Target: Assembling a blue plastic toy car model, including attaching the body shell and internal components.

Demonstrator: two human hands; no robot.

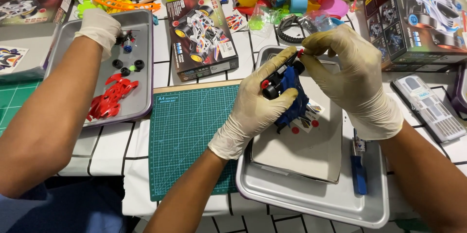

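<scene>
Steadiness is the main thing here, I'd say: your left hand (pixel 253 104) has its fingers clamped around the blue toy car (pixel 287 89), and your right hand (pixel 348 74) is pinching together at the little red wheel hub (pixel 300 54) up top, so keep the car body still and let only the right fingers do the fine work, straight on, no twisting. You've got it held just above the big metal tray (pixel 311 199) on your right, which is smart if a small bit drops. That tray holds a flat grey card (pixel 301 152), a sticker sheet (pixel 309 118) partly under the car, and a blue tool (pixel 359 174) along its right side. The other tray (pixel 141 23), on the left, has a red car shell (pixel 111 99) and a few loose black wheels (pixel 129 66); another person's gloved hand (pixel 99 26) is working at its far end, can't tell what it grips. Green cutting mat (pixel 192 130) sits between the trays on the tabletop (pixel 116 145).
</scene>
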